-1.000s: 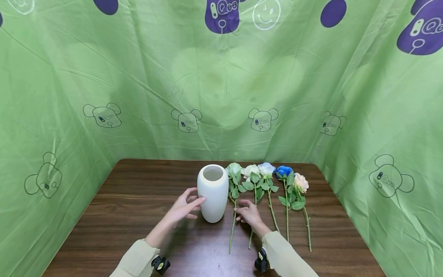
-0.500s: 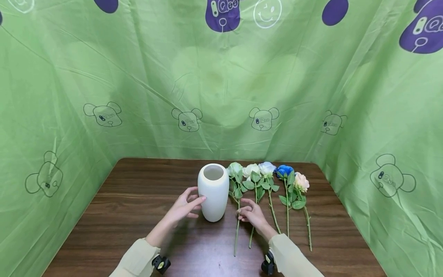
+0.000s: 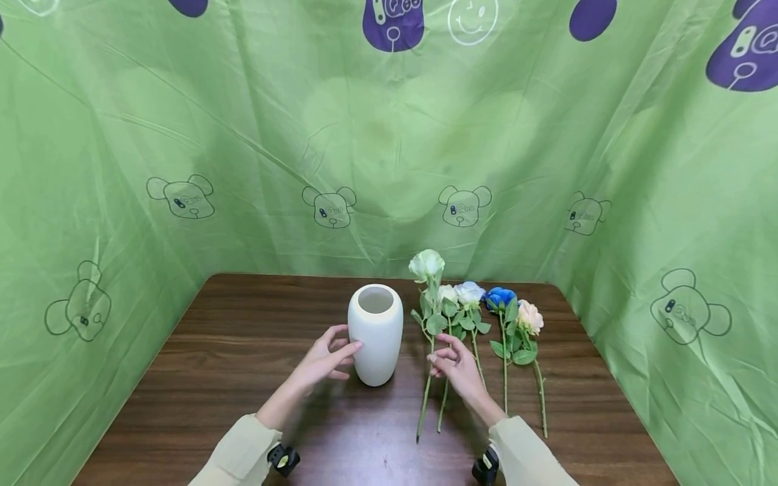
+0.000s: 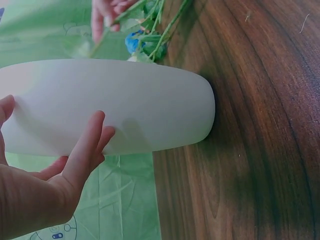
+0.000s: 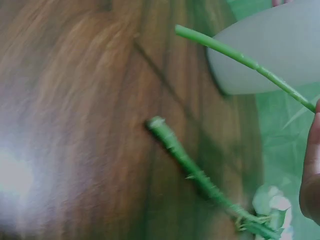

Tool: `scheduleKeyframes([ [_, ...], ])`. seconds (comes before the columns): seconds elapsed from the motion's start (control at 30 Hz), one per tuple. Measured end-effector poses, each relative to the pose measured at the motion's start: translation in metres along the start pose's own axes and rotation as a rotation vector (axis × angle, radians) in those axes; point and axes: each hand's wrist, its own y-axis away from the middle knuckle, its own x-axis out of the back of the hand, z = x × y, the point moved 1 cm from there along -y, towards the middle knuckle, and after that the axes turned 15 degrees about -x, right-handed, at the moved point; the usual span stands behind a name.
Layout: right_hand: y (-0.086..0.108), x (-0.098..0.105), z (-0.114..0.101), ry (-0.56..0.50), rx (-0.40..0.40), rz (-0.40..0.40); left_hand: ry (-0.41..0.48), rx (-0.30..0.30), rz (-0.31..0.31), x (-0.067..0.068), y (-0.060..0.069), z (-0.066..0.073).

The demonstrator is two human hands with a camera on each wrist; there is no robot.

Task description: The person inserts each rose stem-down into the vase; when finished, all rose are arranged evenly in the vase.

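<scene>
A white vase (image 3: 375,344) stands upright near the middle of the table. My left hand (image 3: 322,361) is at its left side, thumb and fingers spread; in the left wrist view the fingers (image 4: 95,132) rest lightly against the vase (image 4: 115,105). My right hand (image 3: 458,368) pinches the stem of a pale green rose (image 3: 427,264), its bloom tilted up above the other flowers. From the right wrist view, the cut end of the held stem (image 5: 220,47) is off the tabletop, beside the vase (image 5: 270,50).
Right of the held rose, a white rose (image 3: 448,294), a pale blue rose (image 3: 469,293), a blue rose (image 3: 500,298) and a pink rose (image 3: 529,317) lie on the brown table (image 3: 243,337). Green printed cloth (image 3: 377,148) hangs around the table.
The pale green rose has come up off the table and shifted right, pinched in my right hand, which moved right as well. My left hand and the vase have stayed in place.
</scene>
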Motion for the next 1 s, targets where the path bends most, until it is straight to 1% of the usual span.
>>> scheduleKeyframes([
  [0.07, 0.000, -0.001, -0.007, -0.032, 0.040, 0.004, -0.002, -0.003, 0.000, 0.000, -0.001, -0.001],
  [0.13, 0.000, -0.004, -0.018, -0.063, 0.056, 0.016, -0.003, -0.004, 0.000, 0.000, -0.001, -0.001],
  [0.2, 0.011, -0.014, -0.052, -0.063, 0.008, 0.073, -0.003, -0.006, -0.003, 0.000, -0.001, 0.000],
  [0.27, 0.010, -0.016, -0.062, -0.091, 0.023, 0.082, -0.002, -0.006, -0.005, 0.000, -0.001, 0.000],
  [0.3, 0.002, -0.010, -0.049, -0.121, 0.061, 0.065, -0.002, -0.005, -0.006, 0.000, -0.001, 0.000],
  [0.33, -0.006, -0.004, -0.038, -0.127, 0.107, 0.048, -0.002, -0.006, -0.007, 0.000, -0.001, 0.000],
  [0.37, -0.005, -0.005, -0.044, -0.154, 0.144, 0.029, -0.001, -0.006, -0.008, 0.000, -0.001, 0.000],
  [0.43, -0.020, 0.006, -0.022, -0.162, 0.221, 0.011, 0.000, -0.007, -0.008, 0.000, -0.001, -0.001],
  [0.47, -0.026, 0.010, -0.015, -0.176, 0.253, -0.001, 0.002, -0.006, -0.009, 0.000, -0.001, -0.001],
  [0.5, -0.030, 0.013, -0.011, -0.185, 0.261, 0.004, 0.004, -0.006, -0.010, 0.000, -0.001, -0.001],
  [0.53, -0.025, 0.005, -0.029, -0.193, 0.251, 0.024, 0.005, -0.006, -0.011, 0.000, -0.001, -0.002],
  [0.57, -0.018, -0.002, -0.045, -0.231, 0.232, 0.041, 0.006, -0.006, -0.011, 0.000, -0.002, -0.002],
  [0.6, -0.020, -0.003, -0.045, -0.238, 0.224, 0.072, 0.006, -0.006, -0.010, 0.000, -0.002, -0.002],
  [0.67, -0.008, -0.020, -0.081, -0.313, 0.188, 0.117, 0.006, -0.006, -0.010, 0.001, -0.002, -0.002],
  [0.73, 0.000, -0.032, -0.110, -0.404, 0.152, 0.151, 0.004, -0.004, -0.009, 0.001, -0.001, -0.001],
  [0.8, 0.002, -0.038, -0.126, -0.461, 0.115, 0.192, 0.003, -0.003, -0.008, 0.001, -0.001, -0.001],
  [0.87, 0.000, -0.041, -0.138, -0.542, 0.100, 0.207, 0.004, -0.001, -0.008, 0.001, -0.001, -0.001],
  [0.9, -0.002, -0.041, -0.143, -0.574, 0.107, 0.209, 0.004, 0.000, -0.008, 0.001, -0.001, 0.000],
  [1.0, -0.007, -0.044, -0.157, -0.623, 0.138, 0.232, 0.005, 0.000, -0.010, 0.001, -0.001, 0.000],
])
